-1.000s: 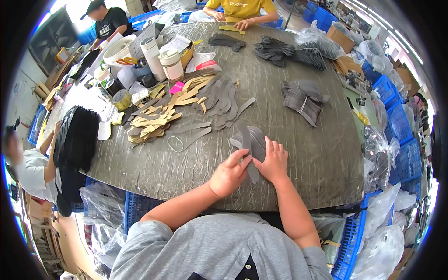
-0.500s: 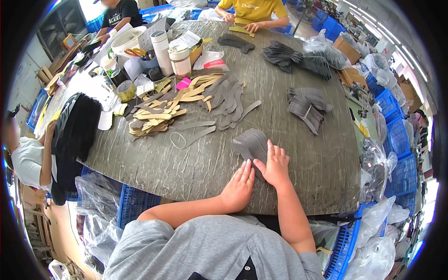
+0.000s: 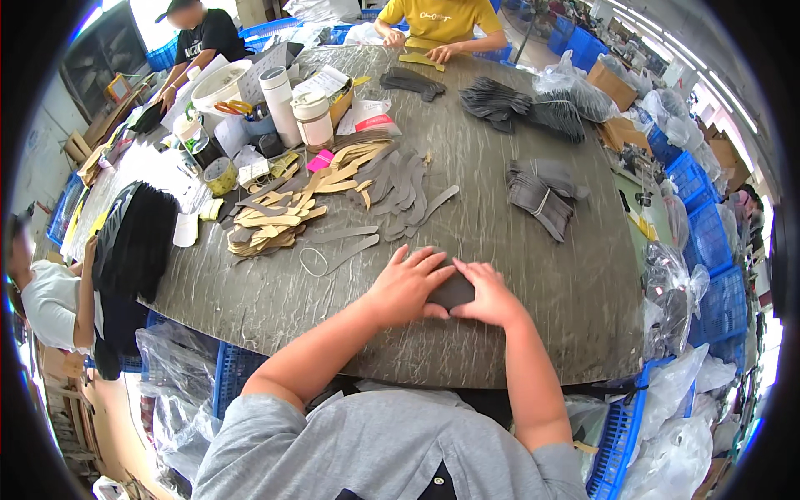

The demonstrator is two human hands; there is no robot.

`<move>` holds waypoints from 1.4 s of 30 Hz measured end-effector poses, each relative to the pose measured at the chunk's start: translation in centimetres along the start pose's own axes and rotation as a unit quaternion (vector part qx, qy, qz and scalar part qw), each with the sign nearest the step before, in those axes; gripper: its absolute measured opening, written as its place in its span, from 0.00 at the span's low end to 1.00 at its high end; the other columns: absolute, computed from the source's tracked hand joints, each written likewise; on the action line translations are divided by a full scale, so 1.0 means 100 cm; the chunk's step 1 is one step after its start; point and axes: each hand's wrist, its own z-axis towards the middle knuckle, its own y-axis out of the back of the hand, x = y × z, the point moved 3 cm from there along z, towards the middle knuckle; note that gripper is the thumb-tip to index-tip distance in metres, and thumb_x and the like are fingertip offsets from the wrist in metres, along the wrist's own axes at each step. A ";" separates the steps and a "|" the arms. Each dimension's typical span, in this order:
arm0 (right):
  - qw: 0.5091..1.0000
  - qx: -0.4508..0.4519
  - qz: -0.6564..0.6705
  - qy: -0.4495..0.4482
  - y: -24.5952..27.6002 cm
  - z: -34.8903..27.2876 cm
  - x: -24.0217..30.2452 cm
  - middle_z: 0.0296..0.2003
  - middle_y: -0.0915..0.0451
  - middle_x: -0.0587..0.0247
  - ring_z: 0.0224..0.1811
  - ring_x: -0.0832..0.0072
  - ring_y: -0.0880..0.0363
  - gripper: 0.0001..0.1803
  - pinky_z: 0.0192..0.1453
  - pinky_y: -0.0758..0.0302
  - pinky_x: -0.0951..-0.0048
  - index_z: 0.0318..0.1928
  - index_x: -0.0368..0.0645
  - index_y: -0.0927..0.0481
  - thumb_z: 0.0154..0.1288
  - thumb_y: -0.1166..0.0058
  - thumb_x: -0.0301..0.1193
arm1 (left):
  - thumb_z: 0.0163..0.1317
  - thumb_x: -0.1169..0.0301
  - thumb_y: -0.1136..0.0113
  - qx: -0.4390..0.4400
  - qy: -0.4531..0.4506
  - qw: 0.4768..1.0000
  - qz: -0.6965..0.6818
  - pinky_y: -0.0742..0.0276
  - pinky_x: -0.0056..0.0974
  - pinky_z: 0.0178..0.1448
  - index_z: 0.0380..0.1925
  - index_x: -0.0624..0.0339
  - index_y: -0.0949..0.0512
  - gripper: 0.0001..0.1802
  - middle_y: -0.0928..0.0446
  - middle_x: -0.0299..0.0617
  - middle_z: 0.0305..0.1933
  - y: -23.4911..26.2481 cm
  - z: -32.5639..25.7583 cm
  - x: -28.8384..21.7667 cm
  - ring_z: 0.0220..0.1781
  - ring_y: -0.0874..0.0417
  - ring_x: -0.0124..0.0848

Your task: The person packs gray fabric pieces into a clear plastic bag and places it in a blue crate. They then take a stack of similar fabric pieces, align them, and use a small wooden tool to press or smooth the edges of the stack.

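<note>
A stack of dark grey cut pieces [image 3: 453,292] lies on the table near its front edge, between my two hands. My left hand [image 3: 407,287] curves over its left side, fingers across the top and thumb at the near edge. Against the right side presses my right hand [image 3: 490,293], with its thumb close to the left thumb. The hands cover much of the stack. Just left of them lie a thin pale rubber band [image 3: 314,262] and loose grey strips [image 3: 354,252]. Farther back is a loose heap of tan and grey strips [image 3: 275,215].
A banded grey bundle [image 3: 543,200] lies to the right, with darker bundles [image 3: 496,102] behind it. A white tumbler [image 3: 281,107], a lidded jar [image 3: 312,121] and a bucket [image 3: 225,87] stand at the back left. Blue crates [image 3: 715,287] line the right side. Other people work around the table [image 3: 575,333].
My left hand has moved up and forward from the stack's near end onto its left side. The stack now sits gripped between both hands, mostly covered; before, its fanned far end showed.
</note>
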 end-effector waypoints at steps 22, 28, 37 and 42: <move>0.972 -0.003 -0.227 -0.065 -0.018 0.002 0.011 0.76 0.61 0.50 0.79 0.55 0.70 0.69 0.76 0.64 0.39 0.75 0.44 0.53 0.40 0.41 0.71 | 0.52 0.31 0.47 0.095 0.094 0.988 0.079 0.54 0.58 0.76 0.70 0.72 0.46 0.60 0.54 0.58 0.77 -0.045 0.026 0.014 0.80 0.57 0.50; 0.972 -0.025 -0.232 -0.016 -0.033 -0.025 0.028 0.76 0.59 0.49 0.79 0.54 0.65 0.69 0.75 0.63 0.37 0.74 0.43 0.50 0.39 0.44 0.73 | 0.53 0.33 0.48 0.068 0.084 0.992 0.059 0.53 0.58 0.76 0.69 0.74 0.45 0.58 0.53 0.60 0.77 -0.046 -0.016 -0.004 0.80 0.57 0.50; 0.981 -0.025 -0.190 0.010 -0.056 -0.062 0.041 0.75 0.59 0.45 0.78 0.49 0.65 0.70 0.74 0.64 0.34 0.73 0.39 0.48 0.34 0.42 0.72 | 0.57 0.39 0.45 0.024 0.107 0.994 0.009 0.49 0.55 0.75 0.66 0.69 0.39 0.49 0.44 0.55 0.74 -0.030 -0.065 -0.005 0.77 0.47 0.48; 0.984 -0.117 -0.130 0.013 -0.049 -0.062 0.048 0.74 0.56 0.45 0.77 0.45 0.62 0.58 0.73 0.63 0.33 0.72 0.43 0.43 0.49 0.45 0.68 | 0.57 0.65 0.37 -0.131 0.322 0.934 0.088 0.30 0.48 0.59 0.40 0.63 0.22 0.14 0.23 0.48 0.46 0.010 -0.057 0.079 0.55 0.26 0.47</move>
